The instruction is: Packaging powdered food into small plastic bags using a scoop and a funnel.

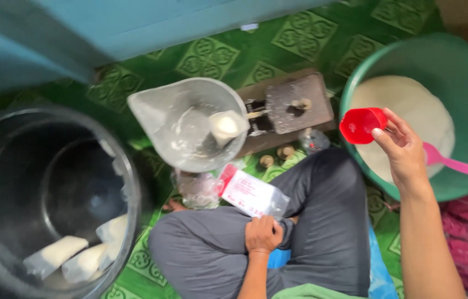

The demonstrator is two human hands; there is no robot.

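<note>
Black bin: fills the lower left of the frame; white filled packets lie at its bottom.

Green basin: upper right; contains white powder and a pink scoop handle that rests against the near rim.

Clear funnel-shaped vessel: upper centre, with a small white lump inside. Just right of it sits a dark block device on the green patterned floor mat.

Plastic bag: lower centre, flat on the grey-trousered knee, red band at its upper left end.

Left hand: fingers curled closed, pinching the bag's near edge.

Right hand: centre right, above the basin's left rim; fingers wrapped around the red cup, whose mouth faces the camera.
</note>
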